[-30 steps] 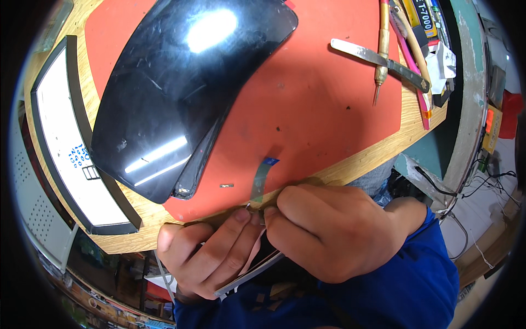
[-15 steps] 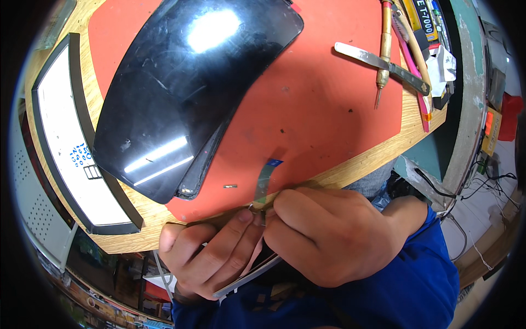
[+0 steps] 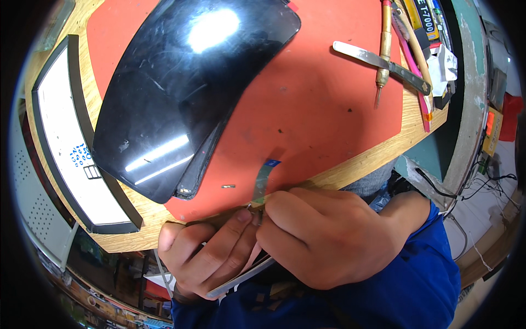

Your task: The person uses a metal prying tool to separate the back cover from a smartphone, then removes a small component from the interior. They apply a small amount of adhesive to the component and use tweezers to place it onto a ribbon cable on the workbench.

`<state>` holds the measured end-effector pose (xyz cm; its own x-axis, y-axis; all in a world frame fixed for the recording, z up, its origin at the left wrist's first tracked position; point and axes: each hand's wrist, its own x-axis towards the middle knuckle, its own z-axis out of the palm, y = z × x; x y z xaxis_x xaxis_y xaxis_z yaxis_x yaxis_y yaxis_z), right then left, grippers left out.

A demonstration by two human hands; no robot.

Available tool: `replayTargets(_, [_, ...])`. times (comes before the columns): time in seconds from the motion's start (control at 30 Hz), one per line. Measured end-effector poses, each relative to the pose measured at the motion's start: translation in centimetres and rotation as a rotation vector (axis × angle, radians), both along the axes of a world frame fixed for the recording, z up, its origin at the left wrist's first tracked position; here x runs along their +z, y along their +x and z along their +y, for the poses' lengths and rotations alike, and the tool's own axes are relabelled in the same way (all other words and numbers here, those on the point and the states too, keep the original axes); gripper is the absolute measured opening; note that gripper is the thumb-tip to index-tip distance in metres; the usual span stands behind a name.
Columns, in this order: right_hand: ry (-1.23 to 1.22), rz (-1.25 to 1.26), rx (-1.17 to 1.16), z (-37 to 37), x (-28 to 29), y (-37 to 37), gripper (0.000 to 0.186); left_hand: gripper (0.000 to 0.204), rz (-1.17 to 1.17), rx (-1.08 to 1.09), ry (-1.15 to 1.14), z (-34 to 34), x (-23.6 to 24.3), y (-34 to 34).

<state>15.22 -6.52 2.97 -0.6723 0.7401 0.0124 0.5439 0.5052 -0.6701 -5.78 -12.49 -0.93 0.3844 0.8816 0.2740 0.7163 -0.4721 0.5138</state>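
My left hand (image 3: 211, 255) is closed around a thin flat object with a silver edge (image 3: 241, 278), mostly hidden under my fingers and held low against my body. My right hand (image 3: 334, 238) is closed too, its fingertips pinched close to my left thumb and forefinger. Whatever the right fingers grip is too small and covered to make out. A see-through strip (image 3: 261, 183) with a blue tab (image 3: 272, 162) at its far end reaches toward both sets of fingertips. Left of it, a tiny metal piece (image 3: 228, 186) lies on the red mat (image 3: 323, 109).
A large black glossy screen panel (image 3: 181, 82) lies across the mat's left side, over another dark part. A spatula knife (image 3: 359, 54) crosses a brass-coloured pen-like tool (image 3: 384, 49) at right. Beside them are several tools and tubes. A white black-framed board (image 3: 71, 126) stands far left.
My right hand has shifted slightly left, closer over my left fingertips. The left hand keeps nearly the same place and grip.
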Motion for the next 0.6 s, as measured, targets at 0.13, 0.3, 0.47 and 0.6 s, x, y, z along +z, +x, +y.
replayTargets(0.13, [-0.103,-0.061,0.092,0.2,0.8,0.6,0.025,0.021,-0.006,-0.007,-0.005,0.0,0.0,-0.1])
replayTargets(0.3, [-0.041,0.021,0.018,-0.2,-0.1,0.6,0.021,0.022,-0.012,0.018,0.055,-0.1,-0.5,0.1])
replayTargets(0.47, [0.046,0.077,-0.036,-1.0,-0.9,0.7,0.017,0.03,-0.037,0.057,0.041,-0.5,-0.7,0.2])
replayTargets(0.6, [0.141,0.063,-0.034,-1.4,-1.1,0.8,0.017,0.035,-0.033,0.08,0.107,-0.6,-1.2,0.4])
